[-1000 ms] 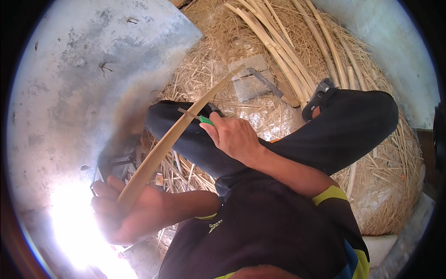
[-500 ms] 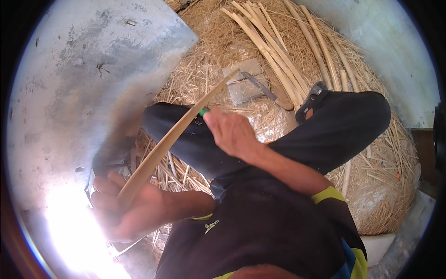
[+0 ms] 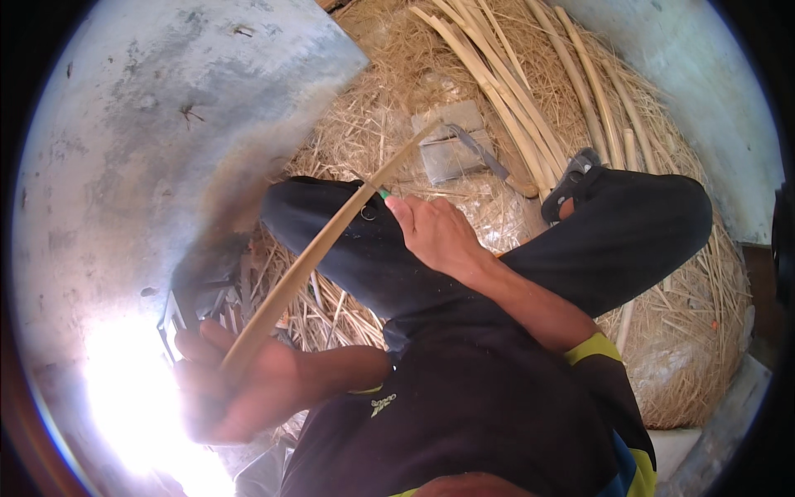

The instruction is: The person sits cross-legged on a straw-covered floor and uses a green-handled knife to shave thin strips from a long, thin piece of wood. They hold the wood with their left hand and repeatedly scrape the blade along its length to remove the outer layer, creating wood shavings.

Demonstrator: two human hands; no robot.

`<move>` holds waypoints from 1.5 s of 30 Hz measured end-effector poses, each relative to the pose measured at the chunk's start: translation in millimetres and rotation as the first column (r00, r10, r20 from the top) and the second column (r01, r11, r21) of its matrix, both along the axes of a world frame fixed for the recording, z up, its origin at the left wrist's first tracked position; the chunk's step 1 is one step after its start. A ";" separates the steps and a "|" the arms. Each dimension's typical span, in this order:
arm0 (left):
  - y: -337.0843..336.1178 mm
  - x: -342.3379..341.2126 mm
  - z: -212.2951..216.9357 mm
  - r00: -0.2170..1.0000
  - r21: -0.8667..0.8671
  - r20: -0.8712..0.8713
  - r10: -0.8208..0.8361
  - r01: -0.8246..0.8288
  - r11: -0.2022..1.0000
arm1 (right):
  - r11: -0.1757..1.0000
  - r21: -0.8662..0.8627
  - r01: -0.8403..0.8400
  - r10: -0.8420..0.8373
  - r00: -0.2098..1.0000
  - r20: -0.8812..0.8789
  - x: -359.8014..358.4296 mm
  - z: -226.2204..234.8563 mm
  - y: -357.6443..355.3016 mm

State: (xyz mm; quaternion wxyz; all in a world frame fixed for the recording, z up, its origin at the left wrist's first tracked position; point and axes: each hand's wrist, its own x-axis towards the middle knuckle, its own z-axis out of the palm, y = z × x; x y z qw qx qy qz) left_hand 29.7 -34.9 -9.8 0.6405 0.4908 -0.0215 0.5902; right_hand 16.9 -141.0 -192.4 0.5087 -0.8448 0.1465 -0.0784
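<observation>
A long pale bamboo strip (image 3: 310,258) slants across my lap, its tapered far end above grey blocks. My left hand (image 3: 252,385) is closed around its near end, low on the left; glare and blur soften the fingers. My right hand (image 3: 443,236), over my crossed legs, is closed on a small green-handled tool (image 3: 383,193) held against the strip's right side. Most of that handle is hidden in the fist, and the tool's working part is hard to make out.
Beyond my legs, a hooked knife with a wooden handle (image 3: 484,153) lies by the grey blocks (image 3: 451,161). Split bamboo lengths (image 3: 513,108) and rounder poles (image 3: 580,74) rest on shavings (image 3: 381,91). Pale sheets (image 3: 141,141) stand at the left; another (image 3: 704,91) is at the right.
The whole view has shifted slightly, so most things sit farther right. My right hand and the green-handled tool have moved a little along the strip; my left hand keeps its grip.
</observation>
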 end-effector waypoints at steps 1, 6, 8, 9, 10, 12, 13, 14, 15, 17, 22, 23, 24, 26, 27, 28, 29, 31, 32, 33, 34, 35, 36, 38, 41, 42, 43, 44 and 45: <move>3.3 -1.0 -0.8 1.000 0.072 0.001 -0.010 0.010 0.997 | 0.999 -0.006 -0.050 0.050 0.998 0.033 0.8 6.8 0.1; 11.7 -4.6 -10.4 0.994 0.190 0.008 -0.107 0.104 0.976 | 0.994 -0.067 -0.081 0.085 0.995 0.059 -5.5 5.1 3.9; 26.0 -8.1 -9.3 0.964 0.200 0.019 -0.266 0.257 0.945 | 0.999 -0.021 -0.027 0.028 0.998 0.059 6.5 -6.8 -10.9; 30.4 -8.8 -10.0 0.926 0.208 0.019 -0.377 0.365 0.907 | 0.998 -0.035 -0.042 0.045 0.996 0.073 6.6 -6.2 -11.4; 31.8 -9.0 -11.2 0.904 0.202 0.044 -0.426 0.410 0.890 | 0.997 -0.048 -0.059 0.063 0.994 0.088 6.1 -3.5 -12.1; 34.5 -9.8 -13.6 0.854 0.192 0.083 -0.514 0.492 0.849 | 0.988 0.001 -0.157 0.156 0.980 0.125 -2.1 18.9 -8.0; 34.1 -9.2 -13.7 0.839 0.202 0.092 -0.537 0.512 0.835 | 0.981 0.040 -0.192 0.183 0.968 0.172 -8.4 32.5 -2.2; 34.2 -8.0 -13.5 0.823 0.212 0.101 -0.559 0.531 0.820 | 0.978 0.073 -0.196 0.179 0.966 0.189 -9.1 30.0 1.6; 34.7 -6.5 -12.2 0.804 0.225 0.112 -0.583 0.551 0.803 | 0.974 0.107 -0.197 0.172 0.963 0.209 -8.1 23.6 4.7; 43.9 -3.7 -10.8 0.805 0.202 0.060 -0.591 0.570 0.797 | 0.996 0.002 -0.092 0.092 0.996 -0.005 10.2 -9.3 -11.6; 38.0 1.2 -9.2 0.922 0.063 0.067 -0.382 0.379 0.923 | 0.992 -0.071 -0.102 0.109 0.989 0.102 11.7 10.4 -2.3; 33.8 0.9 -6.9 0.940 0.046 0.053 -0.336 0.334 0.942 | 0.994 -0.064 -0.093 0.098 0.992 0.084 12.1 5.7 -1.2; 27.9 2.2 -5.6 0.954 0.024 0.049 -0.294 0.293 0.956 | 0.995 -0.067 -0.076 0.080 0.994 0.074 16.1 -2.3 -4.7; 23.8 1.4 -1.7 0.970 0.020 0.012 -0.241 0.241 0.970 | 0.987 -0.158 -0.040 0.026 0.996 -0.088 26.1 -35.6 -19.0; 22.7 3.4 -1.3 0.977 0.012 0.007 -0.212 0.212 0.977 | 0.988 -0.150 0.046 -0.069 0.987 -0.148 29.9 -39.1 -29.5; 26.6 4.2 -2.7 0.947 0.038 0.051 -0.317 0.316 0.948 | 0.985 -0.168 0.033 -0.053 0.992 -0.117 30.6 -41.2 -30.5; 34.2 4.6 -5.6 0.904 0.069 0.092 -0.419 0.414 0.908 | 0.982 -0.186 0.020 -0.036 0.996 -0.086 31.0 -42.2 -30.5; 39.7 3.3 -9.6 0.881 0.114 0.090 -0.465 0.455 0.883 | 0.989 -0.147 0.008 -0.004 0.999 0.032 30.4 -34.8 -18.8; 39.8 3.1 -9.8 0.906 0.124 0.066 -0.417 0.407 0.905 | 0.992 -0.128 0.001 0.011 0.996 0.092 30.6 -33.3 -14.4; 37.8 3.6 -8.7 0.926 0.125 0.058 -0.373 0.364 0.923 | 0.991 -0.137 -0.004 0.003 1.000 -0.007 37.4 -38.7 -22.3; 36.1 3.3 -8.6 0.932 0.112 0.048 -0.359 0.352 0.929 | 0.991 -0.135 -0.001 -0.016 0.992 -0.123 43.4 -55.4 -33.8; 35.0 3.1 -7.4 0.938 0.101 0.042 -0.344 0.338 0.936 | 0.991 -0.132 0.001 -0.032 0.972 -0.232 48.7 -70.4 -43.0; 34.4 5.7 -6.8 0.946 0.090 0.046 -0.321 0.316 0.944 | 0.986 -0.167 0.015 -0.052 0.974 -0.223 55.2 -67.4 -47.5; 28.2 7.6 -3.8 0.978 0.082 0.020 -0.206 0.203 0.976 | 0.980 -0.198 -0.012 -0.020 0.987 -0.159 59.0 -61.3 -41.0; 24.8 9.2 -2.9 0.989 0.086 0.000 -0.145 0.144 0.986 | 0.959 -0.272 -0.078 0.011 0.970 -0.242 66.5 -94.8 -46.1; 24.9 8.4 -2.9 0.989 0.084 -0.002 -0.147 0.146 0.986 | 0.947 -0.302 -0.104 0.010 0.955 -0.298 68.6 -114.8 -53.6; 29.7 6.6 -4.2 0.948 0.100 0.035 -0.317 0.312 0.945 | 0.943 -0.327 -0.058 -0.057 0.942 -0.331 71.9 -121.4 -62.4; 37.9 2.3 -8.2 0.876 0.123 0.070 -0.476 0.466 0.876 | 0.936 -0.353 -0.012 -0.124 0.924 -0.361 74.8 -128.0 -70.9; 40.5 -1.8 -8.2 0.785 0.158 0.096 -0.612 0.595 0.788 | 0.927 -0.373 0.021 -0.177 0.904 -0.389 77.7 -123.6 -72.6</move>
